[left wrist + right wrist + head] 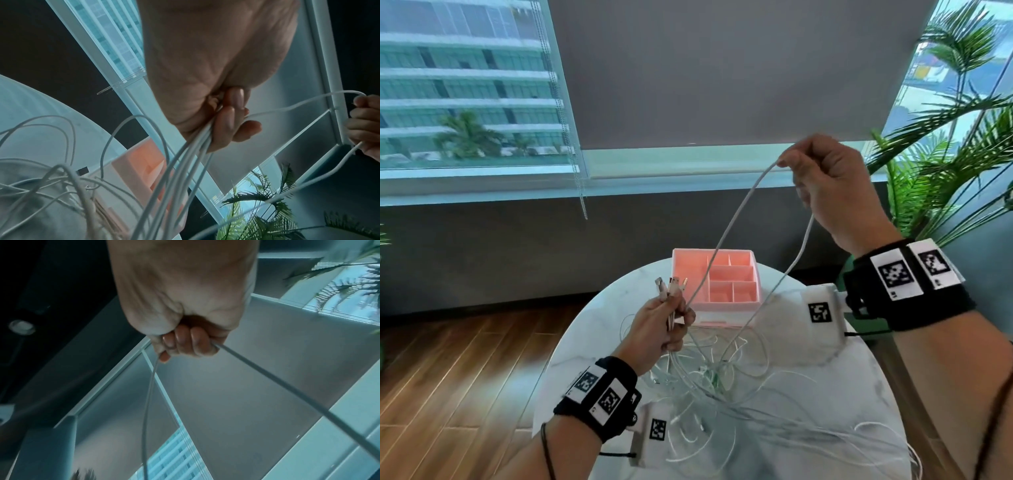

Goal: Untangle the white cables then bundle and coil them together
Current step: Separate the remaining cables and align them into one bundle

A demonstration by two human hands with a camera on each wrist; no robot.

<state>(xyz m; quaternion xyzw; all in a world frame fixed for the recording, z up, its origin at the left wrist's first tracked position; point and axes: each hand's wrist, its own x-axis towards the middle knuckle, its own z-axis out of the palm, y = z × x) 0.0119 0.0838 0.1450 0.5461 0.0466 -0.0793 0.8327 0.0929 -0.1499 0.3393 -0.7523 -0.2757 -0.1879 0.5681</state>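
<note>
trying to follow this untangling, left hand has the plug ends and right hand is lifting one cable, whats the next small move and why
Probably keep drawing the raised cable up through the right hand until it slips free of the tangle. Its far side drops into that heap on the table, while the left hand grips the gathered plug ends.

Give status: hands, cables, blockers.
Left hand grips gathered cable ends. Right hand holds one cable loop raised. Remaining cables tangled on table; pink organizer behind, clear.
</note>
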